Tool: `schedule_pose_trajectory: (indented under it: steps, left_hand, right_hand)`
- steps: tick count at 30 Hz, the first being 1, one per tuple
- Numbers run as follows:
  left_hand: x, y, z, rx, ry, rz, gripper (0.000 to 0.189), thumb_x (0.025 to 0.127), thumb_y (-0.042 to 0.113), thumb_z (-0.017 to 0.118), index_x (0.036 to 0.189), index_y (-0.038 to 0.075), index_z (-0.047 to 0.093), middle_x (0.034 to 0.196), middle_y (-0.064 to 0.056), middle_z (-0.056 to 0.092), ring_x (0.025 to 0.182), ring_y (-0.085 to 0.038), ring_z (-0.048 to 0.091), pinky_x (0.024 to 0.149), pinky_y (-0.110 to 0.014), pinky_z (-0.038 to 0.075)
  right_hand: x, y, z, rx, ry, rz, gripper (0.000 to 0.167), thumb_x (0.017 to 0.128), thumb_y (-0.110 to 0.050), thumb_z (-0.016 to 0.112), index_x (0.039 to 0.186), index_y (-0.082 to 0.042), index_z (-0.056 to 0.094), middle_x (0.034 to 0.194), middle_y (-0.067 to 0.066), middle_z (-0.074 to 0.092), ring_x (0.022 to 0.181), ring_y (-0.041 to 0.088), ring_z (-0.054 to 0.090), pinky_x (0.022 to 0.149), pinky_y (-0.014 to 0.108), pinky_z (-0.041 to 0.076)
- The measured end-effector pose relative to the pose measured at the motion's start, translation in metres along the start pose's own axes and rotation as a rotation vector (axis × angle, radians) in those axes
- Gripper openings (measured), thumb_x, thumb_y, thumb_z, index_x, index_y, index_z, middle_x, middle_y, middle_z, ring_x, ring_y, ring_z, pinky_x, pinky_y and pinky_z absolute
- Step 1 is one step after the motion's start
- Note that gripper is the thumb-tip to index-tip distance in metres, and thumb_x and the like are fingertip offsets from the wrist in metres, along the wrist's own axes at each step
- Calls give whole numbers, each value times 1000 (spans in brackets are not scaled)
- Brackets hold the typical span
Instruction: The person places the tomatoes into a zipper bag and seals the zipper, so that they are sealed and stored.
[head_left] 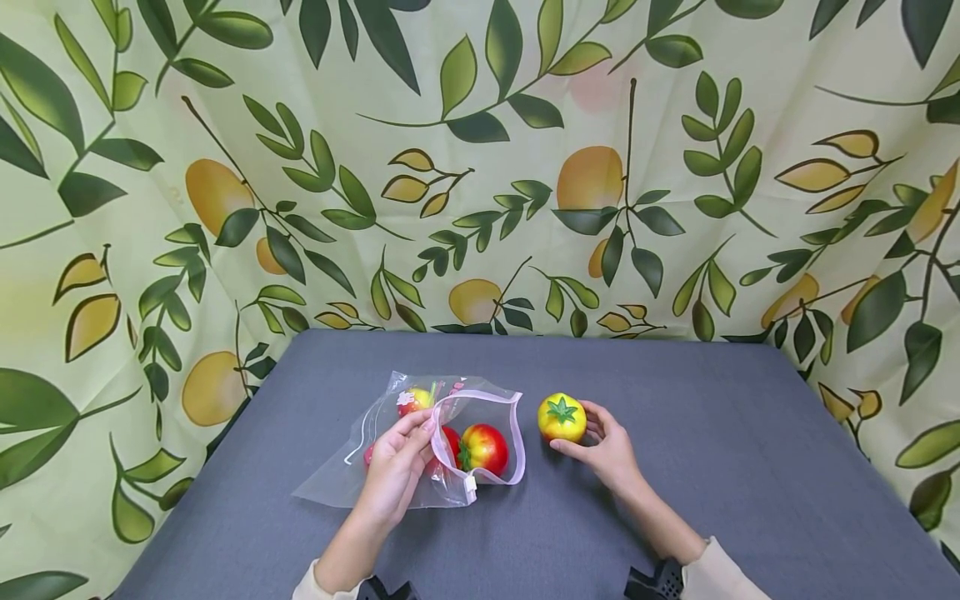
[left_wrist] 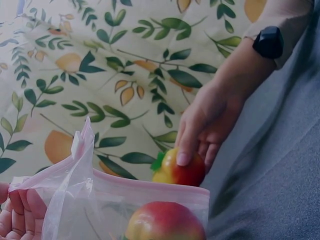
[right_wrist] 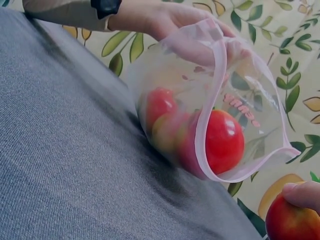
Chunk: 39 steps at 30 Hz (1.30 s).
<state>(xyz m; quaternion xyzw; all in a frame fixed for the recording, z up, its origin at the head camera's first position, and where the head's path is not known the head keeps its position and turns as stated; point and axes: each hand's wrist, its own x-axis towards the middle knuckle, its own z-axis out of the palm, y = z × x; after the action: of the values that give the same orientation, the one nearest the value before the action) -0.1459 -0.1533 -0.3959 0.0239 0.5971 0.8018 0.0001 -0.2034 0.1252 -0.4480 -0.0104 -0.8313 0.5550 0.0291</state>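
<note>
My left hand (head_left: pixel 396 467) pinches the pink-trimmed rim of a clear zip bag (head_left: pixel 518 442), whose mouth gapes toward the right. Several red-and-yellow fruits lie inside, among them a round one (head_left: pixel 486 448) just within the mouth; the right wrist view shows a glossy red fruit (right_wrist: pixel 225 142) there. To the right of the bag, my right hand (head_left: pixel 611 454) grips a yellow-and-red tomato-like fruit (head_left: pixel 561 421) with a green star-shaped top, thumb on one side and fingers on the other. A small gap separates this fruit from the bag's mouth. A white zip slider (head_left: pixel 470 486) sits at the rim's lower edge.
The bag lies on a grey cloth-covered table (head_left: pixel 675 400). Behind and at both sides hangs a cream curtain (head_left: pixel 510 242) printed with leaves and orange fruit. Dark wrist-worn devices (left_wrist: pixel 268 42) sit near both sleeve cuffs.
</note>
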Motion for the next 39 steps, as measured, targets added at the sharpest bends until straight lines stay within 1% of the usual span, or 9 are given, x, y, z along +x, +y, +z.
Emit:
schedule_pose_trajectory:
  steps: [6,13,20,28,39]
  left_hand:
    - [0,0,0,12,5,1,14,97,9,52,107,12,61,104,8,64,91,-3,61,88,-14,54]
    - [0,0,0,0,-18,31,14,97,9,51,107,13,61,102,9,63,89,-2,60,87,-14,54]
    - [-1,0,0,23,15,-11,14,96,10,52,109,10,60,103,8,63,92,-3,61,88,-14,54]
    - [0,0,0,14,11,-5,13,96,9,52,106,12,60,103,9,64,91,-3,61,88,-15,54]
    - [0,0,0,19,12,-6,14,97,9,52,106,14,61,103,8,62,90,-3,61,88,-14,54]
  right_hand:
    - [-4,-3,0,1,-8,-6,76,73,-17,84,136,1,45,133,22,56,119,33,56,108,45,44]
    - [-7,-7,0,20,-25,-7,76,73,-17,84,137,0,45,134,21,55,119,32,55,109,46,43]
    - [-9,-8,2,32,-36,-9,76,73,-16,83,137,-1,45,136,19,54,120,30,55,110,44,42]
    - [-12,-12,3,33,-38,-10,76,72,-16,84,137,-1,45,136,18,54,119,29,56,109,44,44]
    - [-18,-16,2,32,-59,-4,76,75,-20,82,138,-4,43,138,17,52,121,29,54,109,43,43]
